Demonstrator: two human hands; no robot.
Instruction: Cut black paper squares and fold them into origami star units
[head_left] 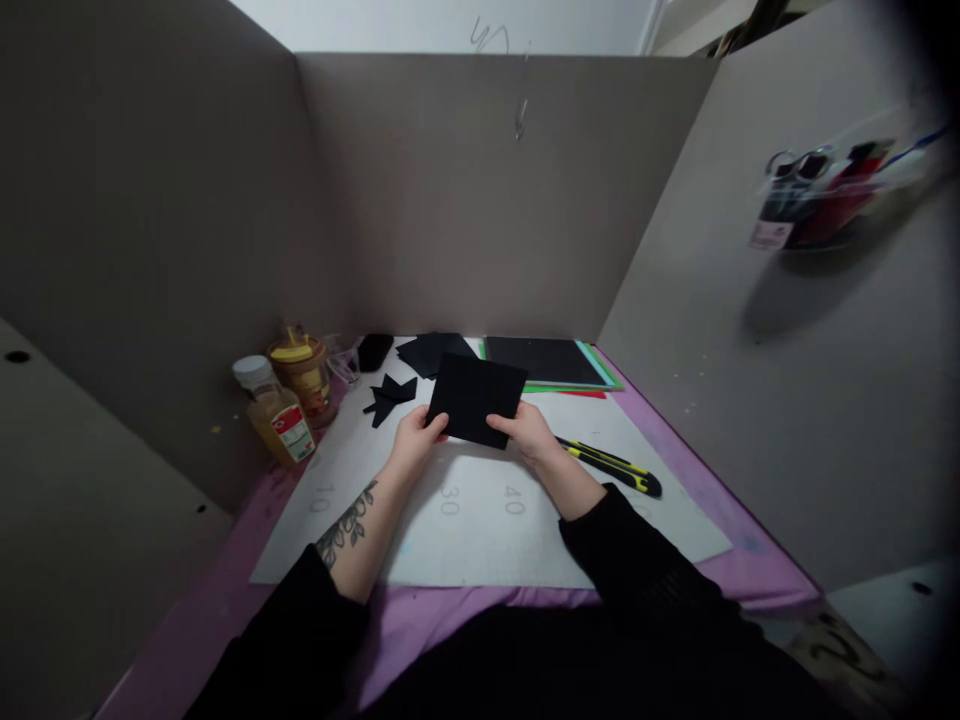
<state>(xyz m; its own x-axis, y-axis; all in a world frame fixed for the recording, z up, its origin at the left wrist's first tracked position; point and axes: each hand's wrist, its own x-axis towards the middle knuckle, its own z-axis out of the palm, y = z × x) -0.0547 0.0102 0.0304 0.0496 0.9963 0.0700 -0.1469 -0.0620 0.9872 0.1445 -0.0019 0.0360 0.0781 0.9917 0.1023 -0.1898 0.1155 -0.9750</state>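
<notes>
Grey panels (502, 200) on three sides, probably for closing off the workplace; lilac cloth (409, 615) beneath, likely as a cover for the tabletop. Over it, a white mat (465, 550) printed with numbers such as 30 and 40, seemingly laid as a pale, smooth ground.

Stack of coloured sheets (536, 362) at the back, black on top with pale blue, green and red edges peeping out; loose black sheets (431, 352) fanned just left of it, both apparently set back for leaving room to the hands.

Nearer, over the middle of the mat, a black square (476, 395) between left hand (415, 432) and right hand (529, 434). Thumbs pressed on the upper face near the two lower corners, pinching the square against fingers hidden underneath; cannot tell the spread of those fingers. Grip at both sides presumably for steadiness. Matt black throughout, no marks visible, straight-edged, near edge sloping slightly down to the right; stiff-looking, like thin card, seemingly lifted off the mat. Cannot tell one layer from several.

Smaller: white-capped bottle (281, 420) at the left, beside a brown jar (306, 385), presumably parked clear of the arms. Yellow-and-black utility knife (615, 468) just beside the right wrist, perhaps for easy reach; folded black piece (388, 395) near the left hand, apart from the square.
</notes>
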